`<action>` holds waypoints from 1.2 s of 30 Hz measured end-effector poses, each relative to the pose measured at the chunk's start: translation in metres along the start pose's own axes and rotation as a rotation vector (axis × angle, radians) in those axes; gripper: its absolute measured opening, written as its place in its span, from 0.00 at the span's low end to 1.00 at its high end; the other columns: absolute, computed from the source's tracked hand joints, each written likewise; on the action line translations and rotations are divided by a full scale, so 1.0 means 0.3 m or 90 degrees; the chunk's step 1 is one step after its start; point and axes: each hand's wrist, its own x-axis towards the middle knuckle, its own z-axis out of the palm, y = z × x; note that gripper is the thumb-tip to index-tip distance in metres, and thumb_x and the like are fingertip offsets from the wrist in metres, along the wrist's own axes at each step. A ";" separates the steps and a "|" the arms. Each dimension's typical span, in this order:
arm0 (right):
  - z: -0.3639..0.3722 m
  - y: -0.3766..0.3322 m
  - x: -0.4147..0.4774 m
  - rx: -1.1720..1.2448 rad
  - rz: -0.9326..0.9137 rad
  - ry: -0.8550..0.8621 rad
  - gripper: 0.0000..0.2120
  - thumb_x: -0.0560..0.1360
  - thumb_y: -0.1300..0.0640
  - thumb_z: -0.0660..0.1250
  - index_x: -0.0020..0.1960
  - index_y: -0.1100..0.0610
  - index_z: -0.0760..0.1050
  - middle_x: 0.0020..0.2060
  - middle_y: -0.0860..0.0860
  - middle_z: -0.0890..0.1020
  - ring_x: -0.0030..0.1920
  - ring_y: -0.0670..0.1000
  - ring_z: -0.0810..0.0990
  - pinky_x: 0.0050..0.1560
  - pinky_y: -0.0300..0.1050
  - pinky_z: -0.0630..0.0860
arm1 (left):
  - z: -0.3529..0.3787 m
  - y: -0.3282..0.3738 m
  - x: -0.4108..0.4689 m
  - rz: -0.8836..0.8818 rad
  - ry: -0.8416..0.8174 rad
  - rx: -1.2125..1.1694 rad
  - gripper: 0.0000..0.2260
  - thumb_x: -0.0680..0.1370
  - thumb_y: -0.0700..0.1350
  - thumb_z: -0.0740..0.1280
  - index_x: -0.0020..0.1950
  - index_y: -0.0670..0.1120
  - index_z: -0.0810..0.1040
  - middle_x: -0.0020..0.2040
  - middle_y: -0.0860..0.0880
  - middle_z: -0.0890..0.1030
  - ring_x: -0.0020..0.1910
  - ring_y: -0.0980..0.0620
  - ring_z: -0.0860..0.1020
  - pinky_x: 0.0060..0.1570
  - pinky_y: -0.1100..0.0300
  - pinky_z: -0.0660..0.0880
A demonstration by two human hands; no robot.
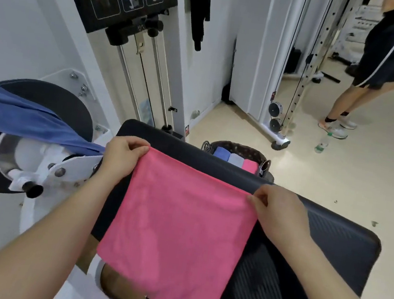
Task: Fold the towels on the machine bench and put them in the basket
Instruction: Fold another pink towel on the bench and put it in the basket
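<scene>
Nearest lay the towel's free edge on the bench; left hand and right hand each pinched a far corner — that held edge ran crosswise, basket just beyond it.

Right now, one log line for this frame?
left hand: pinches pink towel corner | right hand: pinches other corner | basket: three towels inside | blue towel: unfolded

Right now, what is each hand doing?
Left hand: pinches the pink towel's far left corner.
Right hand: pinches its far right corner.
</scene>
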 end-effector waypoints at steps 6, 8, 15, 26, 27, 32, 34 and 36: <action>-0.005 0.003 0.064 -0.017 0.016 0.028 0.09 0.76 0.49 0.66 0.41 0.53 0.79 0.37 0.48 0.80 0.39 0.52 0.76 0.37 0.45 0.70 | 0.091 -0.016 0.113 0.016 -0.008 0.005 0.06 0.76 0.43 0.70 0.50 0.48 0.85 0.45 0.54 0.84 0.47 0.55 0.80 0.54 0.60 0.74; -0.005 0.006 0.081 -0.004 0.024 0.039 0.09 0.75 0.49 0.68 0.41 0.52 0.80 0.36 0.47 0.80 0.38 0.51 0.76 0.37 0.45 0.68 | 0.100 -0.019 0.125 0.022 0.002 0.010 0.06 0.77 0.44 0.69 0.51 0.47 0.85 0.45 0.53 0.84 0.46 0.55 0.80 0.52 0.61 0.73; 0.009 -0.008 0.117 0.025 0.050 0.079 0.07 0.76 0.53 0.67 0.44 0.55 0.81 0.36 0.47 0.76 0.37 0.50 0.72 0.37 0.43 0.64 | 0.116 -0.008 0.147 0.061 0.027 0.054 0.08 0.79 0.43 0.67 0.54 0.44 0.84 0.49 0.51 0.83 0.49 0.56 0.77 0.55 0.62 0.69; 0.046 -0.032 0.079 -0.100 -0.003 0.185 0.13 0.76 0.55 0.64 0.57 0.60 0.77 0.43 0.57 0.75 0.42 0.60 0.74 0.37 0.48 0.68 | 0.117 0.005 0.139 0.007 0.066 -0.004 0.07 0.75 0.46 0.71 0.53 0.49 0.83 0.42 0.55 0.81 0.42 0.57 0.78 0.50 0.61 0.74; 0.038 -0.039 0.052 -0.090 -0.048 0.190 0.14 0.75 0.56 0.65 0.59 0.60 0.76 0.44 0.58 0.74 0.43 0.60 0.74 0.37 0.48 0.69 | 0.103 0.003 0.117 0.001 0.065 -0.028 0.08 0.75 0.46 0.70 0.54 0.50 0.82 0.42 0.56 0.81 0.43 0.57 0.78 0.50 0.61 0.74; 0.041 -0.040 -0.209 -0.048 -0.267 0.024 0.08 0.76 0.53 0.66 0.54 0.54 0.78 0.40 0.47 0.79 0.37 0.51 0.79 0.36 0.43 0.72 | -0.018 -0.114 -0.155 -0.045 0.032 -0.013 0.06 0.76 0.43 0.70 0.50 0.54 0.82 0.43 0.60 0.81 0.43 0.62 0.78 0.47 0.67 0.72; 0.084 -0.032 -0.321 -0.023 -0.229 -0.098 0.08 0.77 0.48 0.64 0.55 0.48 0.76 0.39 0.42 0.80 0.38 0.48 0.80 0.35 0.42 0.72 | -0.049 -0.207 -0.294 -0.100 0.021 0.007 0.06 0.77 0.43 0.69 0.51 0.52 0.82 0.45 0.60 0.81 0.44 0.61 0.78 0.46 0.66 0.72; 0.145 -0.018 -0.403 -0.008 -0.151 -0.194 0.10 0.78 0.45 0.61 0.59 0.44 0.71 0.39 0.42 0.80 0.40 0.46 0.79 0.38 0.43 0.74 | -0.057 -0.294 -0.405 -0.156 0.027 0.025 0.07 0.77 0.45 0.69 0.55 0.50 0.81 0.48 0.56 0.81 0.47 0.57 0.78 0.48 0.62 0.74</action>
